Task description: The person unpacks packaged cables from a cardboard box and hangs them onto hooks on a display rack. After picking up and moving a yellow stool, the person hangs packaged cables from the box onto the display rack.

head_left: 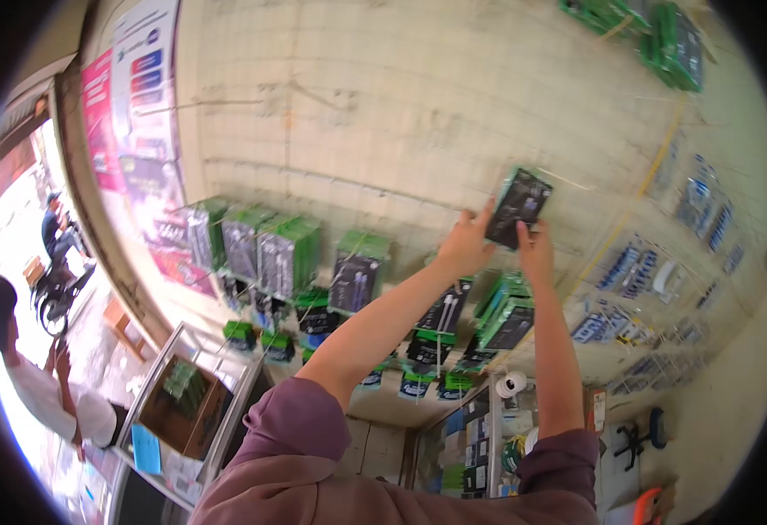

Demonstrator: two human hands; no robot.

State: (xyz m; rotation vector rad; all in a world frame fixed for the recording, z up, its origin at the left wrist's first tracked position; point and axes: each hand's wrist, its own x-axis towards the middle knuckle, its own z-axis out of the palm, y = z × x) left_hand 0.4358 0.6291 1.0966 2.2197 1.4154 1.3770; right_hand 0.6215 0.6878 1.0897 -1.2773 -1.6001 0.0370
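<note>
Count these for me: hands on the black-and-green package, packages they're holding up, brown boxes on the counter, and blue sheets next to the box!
Hands: 2 (left hand, right hand)
Held-up package: 1
Brown box: 1
Blue sheet: 1
Total: 5

both arms up and reaching forward, left arm (388,324) slanting up to the right, right arm (557,350) near vertical, forearms bare; left hand (468,242) and right hand (536,249) raised close together, apart, fingers pointing up and partly curled in a grip
</note>
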